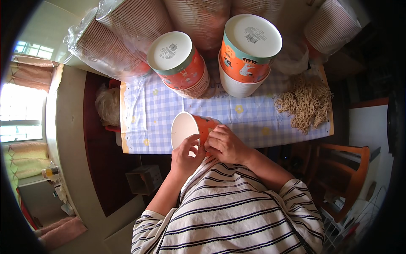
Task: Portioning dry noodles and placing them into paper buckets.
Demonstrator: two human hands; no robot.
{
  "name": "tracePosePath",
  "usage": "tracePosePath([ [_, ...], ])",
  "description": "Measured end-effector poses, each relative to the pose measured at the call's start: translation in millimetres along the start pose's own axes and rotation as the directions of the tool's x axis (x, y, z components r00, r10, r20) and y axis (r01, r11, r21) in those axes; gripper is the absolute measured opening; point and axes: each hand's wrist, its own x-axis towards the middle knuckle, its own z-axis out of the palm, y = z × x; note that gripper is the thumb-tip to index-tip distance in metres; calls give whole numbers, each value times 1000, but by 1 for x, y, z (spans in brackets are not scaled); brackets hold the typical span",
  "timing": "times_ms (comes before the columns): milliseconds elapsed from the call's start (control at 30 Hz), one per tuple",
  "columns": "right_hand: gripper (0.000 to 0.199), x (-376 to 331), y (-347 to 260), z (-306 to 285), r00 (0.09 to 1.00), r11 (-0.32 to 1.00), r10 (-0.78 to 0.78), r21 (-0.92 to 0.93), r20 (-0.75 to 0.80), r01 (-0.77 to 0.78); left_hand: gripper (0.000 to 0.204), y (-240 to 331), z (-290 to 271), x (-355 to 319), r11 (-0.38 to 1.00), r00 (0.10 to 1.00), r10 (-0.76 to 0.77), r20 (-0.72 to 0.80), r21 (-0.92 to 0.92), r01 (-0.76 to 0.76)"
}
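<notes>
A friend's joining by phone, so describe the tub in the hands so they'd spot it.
Find the checked tablecloth. At its near edge, a left hand and right hand touch an orange paper tub. Unlike the two upturned tub stacks behind, it is tipped, its white inside facing left.

Held tub appears smooth paper; bags, glossy plastic; strand heap, rough and matt; chair, smooth wood.

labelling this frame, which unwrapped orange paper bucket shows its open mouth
The tilted bucket held by the left hand and right hand. Its white inside shows, while the unwrapped left stack and right stack farther back show white bases.
</notes>
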Motion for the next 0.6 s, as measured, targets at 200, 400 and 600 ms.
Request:
tracePosePath([
  [200,12,1,2,0,1000,999,2,37,16,-3,36,-4,5,-3,991,991,106,-77,96,-99],
  [400,12,2,1,-1,1000,999,8,44,23,-9,35,-6,6,-4,980,985,136,-107,157,-119],
  [600,11,-1,4,0,999,999,26,37,33,-27,38,-3,2,0,986,988,143,-64,92,-137],
])
